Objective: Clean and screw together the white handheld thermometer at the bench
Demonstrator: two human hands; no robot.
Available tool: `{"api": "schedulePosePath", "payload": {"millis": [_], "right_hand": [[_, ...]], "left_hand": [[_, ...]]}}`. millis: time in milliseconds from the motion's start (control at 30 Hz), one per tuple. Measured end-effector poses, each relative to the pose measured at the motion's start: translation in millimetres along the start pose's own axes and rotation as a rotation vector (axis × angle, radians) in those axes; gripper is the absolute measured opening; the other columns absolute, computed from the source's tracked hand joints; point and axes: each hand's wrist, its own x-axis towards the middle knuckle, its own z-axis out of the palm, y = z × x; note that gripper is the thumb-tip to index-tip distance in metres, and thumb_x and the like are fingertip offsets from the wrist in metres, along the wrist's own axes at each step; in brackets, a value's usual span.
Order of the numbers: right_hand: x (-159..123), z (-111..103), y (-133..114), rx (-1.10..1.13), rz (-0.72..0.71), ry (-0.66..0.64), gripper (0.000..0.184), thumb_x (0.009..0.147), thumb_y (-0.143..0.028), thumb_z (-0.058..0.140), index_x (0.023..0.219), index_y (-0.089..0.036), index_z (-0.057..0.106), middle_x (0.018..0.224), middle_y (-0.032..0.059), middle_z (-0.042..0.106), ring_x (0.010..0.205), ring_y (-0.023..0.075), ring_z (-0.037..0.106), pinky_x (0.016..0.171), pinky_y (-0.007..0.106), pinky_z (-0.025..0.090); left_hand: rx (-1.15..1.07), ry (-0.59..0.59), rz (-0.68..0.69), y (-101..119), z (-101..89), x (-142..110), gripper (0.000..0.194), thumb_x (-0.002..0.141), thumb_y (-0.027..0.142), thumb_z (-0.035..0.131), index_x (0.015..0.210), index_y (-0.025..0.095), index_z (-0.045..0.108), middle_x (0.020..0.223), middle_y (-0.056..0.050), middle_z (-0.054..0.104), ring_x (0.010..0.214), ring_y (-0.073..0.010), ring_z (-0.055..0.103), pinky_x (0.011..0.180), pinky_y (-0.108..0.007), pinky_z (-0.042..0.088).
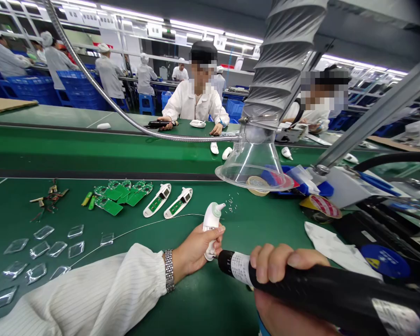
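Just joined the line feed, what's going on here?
The person's left hand holds a white ear-thermometer housing upright, while the right hand grips a black electric screwdriver with its tip at the housing's lower end. Green circuit boards, two open housings and tiny screws lie on the green bench. A co-worker sits across the line.

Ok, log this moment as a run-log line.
left hand: holds ear thermometer | right hand: grips electric screwdriver, tip at thermometer base | nearby: circuit boards, clear covers
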Motion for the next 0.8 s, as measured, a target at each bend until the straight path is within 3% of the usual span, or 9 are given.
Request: {"api": "schedulePosePath", "payload": {"millis": [100, 200, 433, 567, 700, 800], "right_hand": [[-0.7, 0.5, 3.2, 0.071, -0.053, -0.081, 0.039, 0.069, -0.066, 0.051, 0.079, -0.028, 0.054, 0.053, -0.0054, 0.050, 0.042, 0.0150, 0.045, 0.046, 0.030, 0.038], [-0.3, 3.0, 7.0, 0.059, -0.043, -0.121, 0.031, 0.077, -0.059, 0.049, 0.079, -0.028, 0.053, 0.053, -0.0061, 0.052, 0.040, 0.0146, 0.047, 0.046, 0.029, 0.038], [-2.7, 12.6, 9.1, 0.082, -0.055, -0.005, 0.022, 0.087, -0.041, 0.047, 0.072, -0.026, 0.052, 0.047, -0.0070, 0.051, 0.034, 0.0114, 0.044, 0.042, 0.026, 0.034], [-3.1, 11.2, 9.6, 0.076, -0.049, -0.065, 0.020, 0.087, -0.040, 0.047, 0.074, -0.027, 0.054, 0.049, -0.0061, 0.052, 0.036, 0.0124, 0.046, 0.043, 0.027, 0.036], [-3.9, 10.1, 9.9, 0.070, -0.090, -0.023, 0.017, 0.086, -0.041, 0.045, 0.078, -0.028, 0.053, 0.050, -0.0056, 0.051, 0.038, 0.0131, 0.044, 0.044, 0.028, 0.035], [-4.5, 12.8, 0.8, 0.027, -0.104, -0.038, 0.036, 0.076, -0.062, 0.043, 0.085, -0.029, 0.055, 0.054, -0.0032, 0.053, 0.043, 0.0158, 0.045, 0.048, 0.032, 0.038]], "left_hand": [[-0.008, -0.003, -0.008, 1.2, 0.1, -0.4, 0.028, 0.062, 0.025, 0.073, 0.073, 0.014, 0.050, 0.053, 0.006, 0.044, 0.043, -0.0030, 0.036, 0.042, -0.016, 0.030], [-0.017, 0.005, -0.014, 1.8, 0.4, 0.2, 0.029, 0.061, 0.026, 0.074, 0.072, 0.014, 0.049, 0.053, 0.007, 0.043, 0.043, -0.0028, 0.035, 0.043, -0.016, 0.030], [-0.025, 0.021, -0.002, 1.1, 0.7, 0.6, 0.032, 0.059, 0.027, 0.076, 0.072, 0.015, 0.049, 0.053, 0.006, 0.044, 0.043, -0.0028, 0.035, 0.044, -0.016, 0.029], [-0.019, 0.023, 0.015, 1.0, 0.5, 0.7, 0.033, 0.058, 0.028, 0.076, 0.071, 0.015, 0.049, 0.052, 0.007, 0.043, 0.043, -0.0027, 0.035, 0.044, -0.017, 0.028], [0.005, 0.021, 0.033, 1.0, 1.1, 1.4, 0.034, 0.059, 0.030, 0.076, 0.072, 0.015, 0.048, 0.052, 0.007, 0.043, 0.043, -0.0022, 0.034, 0.043, -0.017, 0.028], [0.044, -0.010, 0.028, 0.8, 1.4, 0.9, 0.035, 0.057, 0.030, 0.077, 0.072, 0.014, 0.049, 0.053, 0.007, 0.044, 0.044, -0.0024, 0.036, 0.043, -0.016, 0.028]]}}
